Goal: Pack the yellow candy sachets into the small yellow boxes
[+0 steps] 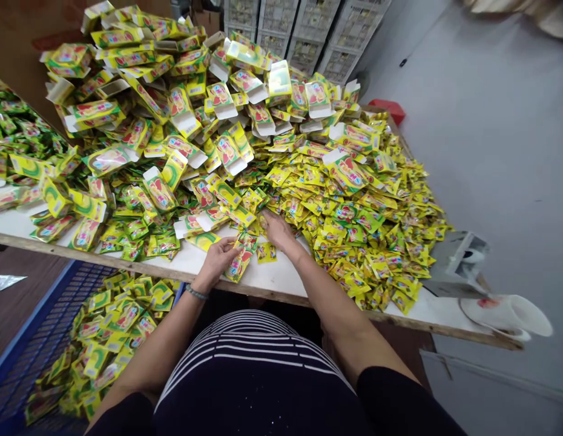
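Note:
My left hand (217, 261) grips a small yellow-green carton (241, 261) between thumb and fingers, just above the front edge of the table. Green packaging shows at the carton's upper end. To its right, my right hand (278, 231) has its fingers curled together on a yellow sachet (263, 223); part of the fingertips is hidden. Another yellow sachet (266, 252) lies on the white tabletop (288, 269) just below that hand. A large heap of yellow sachets (354, 242) spreads to the right. Green sachets (136, 230) lie left of my left hand.
Open-flapped cartons (181, 109) are piled high across the back. Below the table's left edge, a blue plastic crate (45, 327) holds many cartons (113, 327). A grey device (458, 263) and a white plastic container (508, 315) stand at the right end. White crates (304, 30) are stacked behind.

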Available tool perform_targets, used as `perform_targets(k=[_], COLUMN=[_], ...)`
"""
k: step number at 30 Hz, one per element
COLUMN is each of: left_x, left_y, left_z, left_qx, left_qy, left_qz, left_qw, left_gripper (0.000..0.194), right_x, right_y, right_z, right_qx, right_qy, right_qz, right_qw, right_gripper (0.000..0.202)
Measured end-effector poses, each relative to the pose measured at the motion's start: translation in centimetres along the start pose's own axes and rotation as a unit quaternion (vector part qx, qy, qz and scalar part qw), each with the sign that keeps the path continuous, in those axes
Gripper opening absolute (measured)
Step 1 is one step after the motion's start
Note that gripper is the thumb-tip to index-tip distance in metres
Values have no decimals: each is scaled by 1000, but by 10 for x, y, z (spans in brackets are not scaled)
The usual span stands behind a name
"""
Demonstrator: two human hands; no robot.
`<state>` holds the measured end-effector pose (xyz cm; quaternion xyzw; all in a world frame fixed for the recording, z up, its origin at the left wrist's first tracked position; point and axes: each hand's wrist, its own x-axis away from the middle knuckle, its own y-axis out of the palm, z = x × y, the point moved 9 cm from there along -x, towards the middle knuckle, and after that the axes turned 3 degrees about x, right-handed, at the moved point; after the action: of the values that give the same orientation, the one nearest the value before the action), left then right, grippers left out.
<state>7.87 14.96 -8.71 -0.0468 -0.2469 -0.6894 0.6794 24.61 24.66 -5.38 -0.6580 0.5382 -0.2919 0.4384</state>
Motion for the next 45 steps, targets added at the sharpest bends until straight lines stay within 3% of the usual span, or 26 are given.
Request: perform_targets(k=[3,6,11,13,17,19,21,25,29,35,38,41,45], left_x=[0,-3,-9,-9,-4,-1,2,4,5,4,3,2,3], left_y=[-3,-9,-14,-10,2,8,9,8,11,12,16,17,19], left_z=[2,1,-6,-6,-4,-2,-2,-4,-5,-7,-9,-10,-7], left_qx=[-7,-26,-55,-62,-18,9,20,32,47,78,54,27,-2], left_qy=[16,25,23,26,23,22,22,12,9,9,14,23,36], left_qz=[15,38,48,33,-18,-46,-64,-75,-87,-80,-98,-102,-113], left_qw=[1000,999,997,997,999,999,997,997,995,994,994,994,993], left_gripper=[57,53,48,47,55,58,59,60,55,55,56,57,60], right_x=[-1,12,38,44,46,46,46,44,37,31,29,24,18], right_y=[9,5,-37,-46,-34,-30,-27,-17,-25,-24,-14,-8,-11], right_z=[6,12,0,-7,-33,-40,-43,-43,-36,-58,-69,-71,-57], right_qx=[84,124,42,-32,-110,-110,-124,-178,-199,-138,-66,-35,-112], right_qy=[21,65,55,49,-8,-31,-45,-75,-74,-167,-192,-161,-54], right_qz=[-63,-71,81,106,47,51,46,-58,-101,-140,-173,-184,-140], right_qw=[994,988,994,993,993,992,990,979,972,966,964,969,982], right_gripper=[31,18,18,21,20,19,22,30,24,4,8,12,16])
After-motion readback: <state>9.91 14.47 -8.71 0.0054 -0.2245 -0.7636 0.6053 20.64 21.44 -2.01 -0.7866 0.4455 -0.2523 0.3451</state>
